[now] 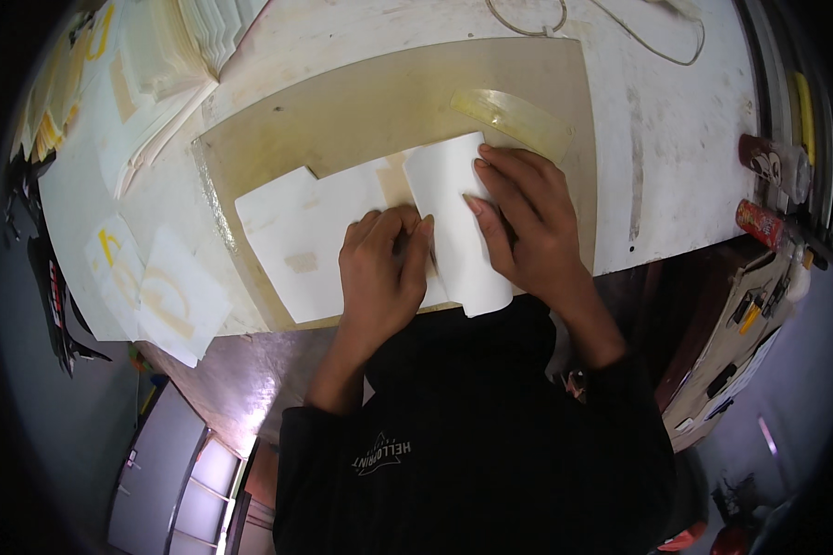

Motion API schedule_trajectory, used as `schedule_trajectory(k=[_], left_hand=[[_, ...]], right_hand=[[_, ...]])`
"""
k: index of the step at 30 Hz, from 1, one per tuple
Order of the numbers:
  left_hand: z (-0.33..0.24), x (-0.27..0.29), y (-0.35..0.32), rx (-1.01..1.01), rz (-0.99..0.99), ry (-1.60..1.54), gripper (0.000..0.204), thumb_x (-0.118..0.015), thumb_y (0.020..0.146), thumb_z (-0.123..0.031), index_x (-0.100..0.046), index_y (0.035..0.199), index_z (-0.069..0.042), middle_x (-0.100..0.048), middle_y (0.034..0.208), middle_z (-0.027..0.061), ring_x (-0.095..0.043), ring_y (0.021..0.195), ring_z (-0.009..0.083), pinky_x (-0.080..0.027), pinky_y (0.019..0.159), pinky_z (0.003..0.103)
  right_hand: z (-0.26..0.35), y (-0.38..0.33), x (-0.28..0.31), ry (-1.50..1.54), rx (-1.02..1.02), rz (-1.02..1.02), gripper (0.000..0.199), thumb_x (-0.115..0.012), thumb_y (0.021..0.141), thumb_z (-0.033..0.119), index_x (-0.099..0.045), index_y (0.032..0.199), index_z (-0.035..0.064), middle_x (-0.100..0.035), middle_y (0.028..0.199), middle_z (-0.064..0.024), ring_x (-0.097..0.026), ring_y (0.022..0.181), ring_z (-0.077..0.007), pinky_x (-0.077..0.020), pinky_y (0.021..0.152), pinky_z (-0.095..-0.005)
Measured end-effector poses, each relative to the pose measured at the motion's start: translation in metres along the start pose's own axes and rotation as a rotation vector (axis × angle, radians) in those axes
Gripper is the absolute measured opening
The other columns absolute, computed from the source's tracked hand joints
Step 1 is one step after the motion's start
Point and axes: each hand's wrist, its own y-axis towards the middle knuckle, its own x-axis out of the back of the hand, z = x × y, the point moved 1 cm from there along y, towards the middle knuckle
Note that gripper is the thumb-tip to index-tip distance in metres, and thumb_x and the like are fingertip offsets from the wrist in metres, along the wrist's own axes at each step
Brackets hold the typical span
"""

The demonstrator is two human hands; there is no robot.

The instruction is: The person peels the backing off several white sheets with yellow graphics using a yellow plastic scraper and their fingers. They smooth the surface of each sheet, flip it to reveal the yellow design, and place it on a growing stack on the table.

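Note:
A large white paper sheet [329, 208] with tan patches lies in front of me, its right part turned over into a curved flap [453, 222]. My right hand [532, 222] grips the right side of this flap, with the fingertips near its far corner and the thumb on top. At the flap's left edge is my left hand [384, 264], closed with fingers curled and thumb brought close to them. Whatever lies between those fingertips is hidden. Just beyond the left hand, a tan strip [396, 180] runs along the sheet beside the flap.
Under the sheet is a beige mat [342, 120] on the white table [662, 176]. A translucent yellowish strip [514, 118] lies at its far right. Stacked sheets [171, 55] and loose patterned papers [180, 296] are on the left. A red can [759, 220] stands by the right edge.

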Motion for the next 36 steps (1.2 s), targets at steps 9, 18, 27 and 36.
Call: schedule_trajectory(k=[9,18,27,36], left_hand=[[-0.007,-0.003,0.004,0.066,0.009,0.070,0.007,-0.069,0.092,-0.005,-0.065,0.086,-0.003,-0.063,0.071,0.0089,-0.055,0.063,0.0278,-0.041,0.067,0.039],[-0.012,-0.003,0.009,0.110,0.033,0.112,0.007,-0.071,0.091,-0.005,-0.066,0.085,-0.003,-0.068,0.075,0.0075,-0.054,0.062,0.0253,-0.041,0.067,0.038],[-0.012,-0.004,0.011,0.114,0.062,0.140,0.006,-0.071,0.091,-0.006,-0.068,0.086,-0.004,-0.067,0.072,0.0062,-0.054,0.061,0.0237,-0.039,0.066,0.037],[-0.019,-0.001,0.016,0.157,0.089,0.118,0.005,-0.070,0.091,-0.005,-0.069,0.086,-0.005,-0.065,0.070,0.0055,-0.056,0.062,0.0237,-0.040,0.066,0.037]], right_hand=[[0.004,-0.002,-0.002,-0.269,0.000,0.137,0.043,-0.080,0.084,0.016,-0.071,0.123,0.0014,-0.065,0.136,-0.0107,-0.061,0.106,-0.0281,-0.0468,0.088,-0.0404],[0.001,-0.002,0.000,-0.316,-0.031,0.197,0.046,-0.080,0.085,0.020,-0.070,0.127,0.0050,-0.063,0.139,-0.0078,-0.058,0.105,-0.0254,-0.0440,0.087,-0.0390],[-0.003,-0.004,0.001,-0.337,-0.028,0.203,0.048,-0.080,0.085,0.022,-0.070,0.129,0.0061,-0.063,0.139,-0.0081,-0.058,0.104,-0.0254,-0.0435,0.087,-0.0390],[-0.003,-0.001,0.004,-0.380,-0.027,0.252,0.044,-0.079,0.086,0.024,-0.070,0.125,0.0063,-0.063,0.140,-0.0071,-0.057,0.101,-0.0252,-0.0426,0.085,-0.0405]])
